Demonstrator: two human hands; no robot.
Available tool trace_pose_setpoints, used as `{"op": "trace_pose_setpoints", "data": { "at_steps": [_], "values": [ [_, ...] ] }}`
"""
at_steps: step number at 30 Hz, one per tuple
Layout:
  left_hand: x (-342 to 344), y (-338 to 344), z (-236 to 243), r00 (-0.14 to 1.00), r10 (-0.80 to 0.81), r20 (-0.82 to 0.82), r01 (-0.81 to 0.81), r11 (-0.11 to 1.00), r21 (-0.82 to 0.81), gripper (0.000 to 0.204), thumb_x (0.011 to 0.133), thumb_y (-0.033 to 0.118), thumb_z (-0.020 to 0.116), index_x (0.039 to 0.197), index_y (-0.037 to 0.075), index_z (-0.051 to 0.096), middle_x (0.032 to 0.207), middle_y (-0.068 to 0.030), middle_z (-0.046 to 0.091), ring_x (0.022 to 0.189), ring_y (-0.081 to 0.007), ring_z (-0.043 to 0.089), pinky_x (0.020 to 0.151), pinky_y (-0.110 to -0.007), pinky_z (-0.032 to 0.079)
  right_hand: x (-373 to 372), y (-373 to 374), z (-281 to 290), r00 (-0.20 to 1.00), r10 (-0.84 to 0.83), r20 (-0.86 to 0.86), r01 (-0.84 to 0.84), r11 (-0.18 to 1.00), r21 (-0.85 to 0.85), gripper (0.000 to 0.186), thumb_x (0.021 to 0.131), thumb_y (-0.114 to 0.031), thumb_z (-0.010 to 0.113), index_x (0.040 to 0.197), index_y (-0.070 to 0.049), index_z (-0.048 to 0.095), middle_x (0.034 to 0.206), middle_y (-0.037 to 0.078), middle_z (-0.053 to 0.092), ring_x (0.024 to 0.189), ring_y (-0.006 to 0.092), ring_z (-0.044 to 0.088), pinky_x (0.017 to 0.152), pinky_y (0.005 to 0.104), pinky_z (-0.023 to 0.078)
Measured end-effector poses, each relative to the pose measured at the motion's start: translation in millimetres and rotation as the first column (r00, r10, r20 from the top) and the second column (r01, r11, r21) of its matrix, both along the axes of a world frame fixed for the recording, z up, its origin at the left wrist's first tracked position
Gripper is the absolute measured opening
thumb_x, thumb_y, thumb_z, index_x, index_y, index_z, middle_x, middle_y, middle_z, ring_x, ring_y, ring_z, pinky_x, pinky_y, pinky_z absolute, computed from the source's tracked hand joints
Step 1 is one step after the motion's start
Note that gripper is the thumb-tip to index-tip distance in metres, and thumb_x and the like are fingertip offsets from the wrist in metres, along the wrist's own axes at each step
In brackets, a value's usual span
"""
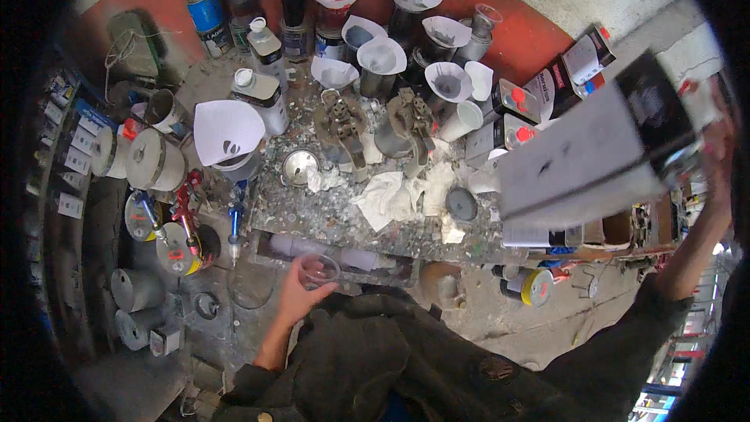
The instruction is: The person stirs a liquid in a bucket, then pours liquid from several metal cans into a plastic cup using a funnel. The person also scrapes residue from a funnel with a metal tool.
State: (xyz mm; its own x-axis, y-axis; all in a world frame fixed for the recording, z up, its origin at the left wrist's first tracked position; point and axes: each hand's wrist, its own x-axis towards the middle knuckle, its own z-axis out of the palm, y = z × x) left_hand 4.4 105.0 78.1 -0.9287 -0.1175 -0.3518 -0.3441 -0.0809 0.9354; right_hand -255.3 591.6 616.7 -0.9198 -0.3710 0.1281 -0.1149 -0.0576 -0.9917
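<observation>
My left hand (303,293) holds a small clear plastic cup (320,266) at the bench's front edge, fingers wrapped round its side. My right hand (715,160), raised at the far right and partly blurred, grips a large rectangular metal can (574,152) by its end. The tilted can has a pale grey side and a black end, and hangs over the bench's right part. Below and left of it, crumpled white wipes (379,202) and a round dark grey lid (461,204) lie on the stained bench (336,215).
Several containers topped with paper strainers (381,56) line the back. Two cast metal stands (336,129) sit mid-bench. Blue and red spray guns (187,207), round cans (156,160) and shelving (55,148) are at left. More solvent cans (562,90) with red caps stand at right.
</observation>
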Motion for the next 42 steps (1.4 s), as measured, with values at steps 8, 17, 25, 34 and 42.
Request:
{"op": "trace_pose_setpoints", "data": {
  "at_steps": [8, 17, 25, 34, 42],
  "values": [
    [9, -67, 21, 0.957, -0.278, -0.087, 0.277, 0.961, -0.018, 0.073, 0.07, 0.016, 0.088, 0.13, 0.003, 0.049, 0.114, -0.0113, 0.063, 0.102, -0.0194, 0.064, 0.092, -0.035, 0.05, 110, -144, -196, 0.855, -0.24, 0.459, 0.312, 0.946, -0.087, 0.04, 0.092, -0.022, 0.057, 0.127, -0.003, 0.054, 0.108, 0.019, 0.066, 0.061, 0.0063, 0.043, 0.039, 0.0176, 0.026],
    [-19, -30, 97, 0.677, -0.643, -0.359, 0.488, 0.757, -0.435, 0.076, 0.065, 0.027, 0.087, 0.129, 0.005, 0.052, 0.125, -0.0144, 0.059, 0.117, -0.0332, 0.057, 0.101, -0.04, 0.045, 107, -193, -298, 0.831, -0.246, 0.498, 0.265, 0.964, 0.035, 0.038, 0.09, -0.014, 0.063, 0.124, -0.003, 0.051, 0.103, 0.012, 0.067, 0.061, 0.0102, 0.047, 0.046, 0.0206, 0.034],
    [-52, 38, 127, 0.341, -0.685, -0.644, 0.254, 0.727, -0.639, 0.071, 0.061, 0.021, 0.086, 0.123, 0.007, 0.054, 0.137, -0.0119, 0.053, 0.131, -0.0329, 0.049, 0.103, -0.045, 0.043, 133, -203, -334, 0.96, -0.268, 0.087, 0.215, 0.896, 0.389, 0.036, 0.091, -0.013, 0.068, 0.124, -0.004, 0.056, 0.097, 0.001, 0.063, 0.077, 0.0052, 0.057, 0.059, 0.0193, 0.045],
    [-66, 46, 131, 0.263, -0.804, -0.534, 0.136, 0.579, -0.804, 0.066, 0.068, 0.026, 0.085, 0.123, 0.007, 0.054, 0.137, -0.0116, 0.055, 0.132, -0.033, 0.049, 0.105, -0.05, 0.041, 172, -204, -289, 0.889, -0.02, -0.457, 0.394, 0.541, 0.743, 0.039, 0.085, -0.033, 0.074, 0.109, -0.004, 0.066, 0.096, 0.01, 0.066, 0.069, 0.026, 0.064, 0.063, 0.0367, 0.053],
    [-75, 45, 131, 0.209, -0.816, -0.539, 0.152, 0.572, -0.806, 0.064, 0.067, 0.023, 0.084, 0.121, 0.007, 0.055, 0.135, -0.0113, 0.056, 0.13, -0.0333, 0.051, 0.103, -0.049, 0.043, 162, -226, -276, 0.851, 0.29, -0.437, 0.358, 0.288, 0.888, 0.035, 0.077, -0.03, 0.076, 0.091, -0.002, 0.061, 0.093, 0.012, 0.059, 0.087, 0.0316, 0.065, 0.068, 0.0433, 0.054]
  ]
}}
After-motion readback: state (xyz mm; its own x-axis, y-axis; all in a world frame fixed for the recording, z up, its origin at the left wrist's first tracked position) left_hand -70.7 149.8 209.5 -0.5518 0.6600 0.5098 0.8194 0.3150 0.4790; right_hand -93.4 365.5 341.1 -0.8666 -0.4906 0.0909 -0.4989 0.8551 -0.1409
